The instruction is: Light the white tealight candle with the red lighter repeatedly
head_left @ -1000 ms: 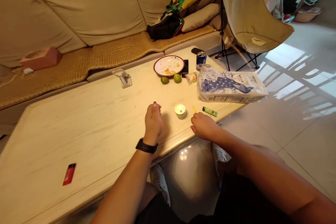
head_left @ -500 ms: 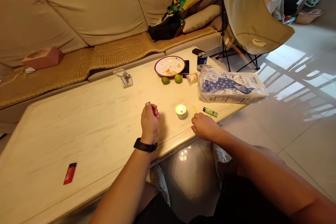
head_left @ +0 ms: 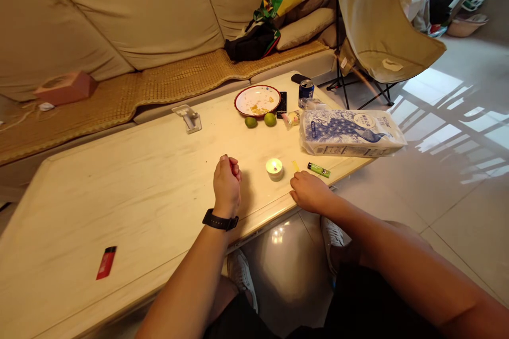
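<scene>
Candle (head_left: 274, 170) is lit, upright on the table (head_left: 131, 196), between the two hands and nearer the front edge than the plate (head_left: 258, 94). Left hand (head_left: 227, 185) is on its left, thumb side up, fingers curled in narrow; can't tell if anything sits inside the curl. Black wristband (head_left: 220, 220) on that wrist. Right hand (head_left: 310, 190) is at the table's front edge on the candle's other side, palm down, fingers bent under; can't tell if it grips anything. Yellow strip (head_left: 295, 165) lies by those fingers, contact unclear. Green lighter (head_left: 318, 170) is just beyond that hand, on the table. Red lighter (head_left: 106, 263) is off by itself, well left of everything

Step in hand, my read: candle burning, neither hand on it, so looks like a hold beside the flame rather than a manipulation. Next move, also my read: any reach across needs to come round the flame, not over it. Anything done to the candle calls for a low side approach at the cup wall, slow, no tilt, since the wax may be liquid. Keep the yellow strip and tissue pack (head_left: 352, 132) off the flame
</scene>
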